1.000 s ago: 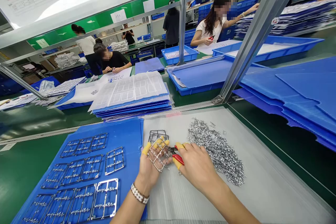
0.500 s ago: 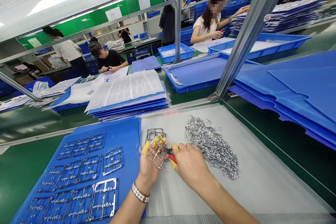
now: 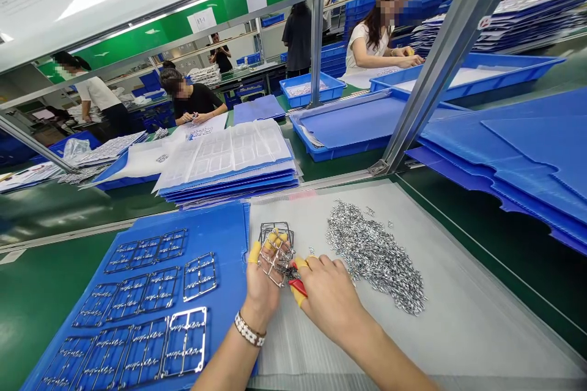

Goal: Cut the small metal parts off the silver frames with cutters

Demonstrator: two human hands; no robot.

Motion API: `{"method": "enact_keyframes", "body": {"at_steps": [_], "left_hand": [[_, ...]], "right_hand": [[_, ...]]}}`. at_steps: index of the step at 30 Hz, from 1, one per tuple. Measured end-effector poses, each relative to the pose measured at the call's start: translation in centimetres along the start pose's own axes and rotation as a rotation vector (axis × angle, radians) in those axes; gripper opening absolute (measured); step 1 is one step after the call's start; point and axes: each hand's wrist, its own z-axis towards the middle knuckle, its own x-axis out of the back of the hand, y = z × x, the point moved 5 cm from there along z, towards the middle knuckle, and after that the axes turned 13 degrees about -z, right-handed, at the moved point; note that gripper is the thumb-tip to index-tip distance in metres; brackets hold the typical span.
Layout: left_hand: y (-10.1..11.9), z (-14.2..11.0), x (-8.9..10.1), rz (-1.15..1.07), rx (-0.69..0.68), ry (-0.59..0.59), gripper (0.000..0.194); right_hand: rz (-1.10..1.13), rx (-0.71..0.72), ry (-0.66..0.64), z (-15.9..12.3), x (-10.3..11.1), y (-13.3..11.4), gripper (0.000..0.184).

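My left hand [image 3: 262,284], with yellow finger cots and a beaded bracelet, is closed on a small shiny metal frame [image 3: 274,261] and holds it up over the grey mat [image 3: 458,317]. My right hand [image 3: 326,296] grips red-handled cutters [image 3: 297,286] whose tip meets the frame's right edge. Another empty frame [image 3: 274,231] lies on the mat just beyond my fingers. A heap of small silver cut parts [image 3: 376,255] spreads to the right of my right hand.
A blue corrugated sheet [image 3: 220,238] on the left carries several metal frames [image 3: 147,293]. Stacked blue sheets topped with clear trays [image 3: 229,159] stand behind. Blue bins [image 3: 348,128] and a slanted metal post [image 3: 431,73] rise at the right. Several people work at the far benches.
Both hands stay together on the frame and cutters, with only slight shifts. The view has swung a little. The far worker has drawn an arm back in.
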Motion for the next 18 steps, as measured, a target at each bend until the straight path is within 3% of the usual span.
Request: {"method": "enact_keyframes", "body": {"at_steps": [11, 14, 18], "left_hand": [[0.1, 0.1, 0.8, 0.091, -0.058, -0.002, 0.039], [0.4, -0.3, 0.8, 0.261, -0.157, -0.065, 0.041], [0.3, -2.4, -1.3, 0.63, -0.318, -0.287, 0.045]], "right_hand": [[0.025, 0.008, 0.024, -0.1, -0.1, 0.3, 0.023], [0.348, -0.077, 0.067, 0.2, -0.3, 2.0, 0.024], [1.108, -0.182, 0.118, 1.6, -1.7, 3.4, 0.034]]}}
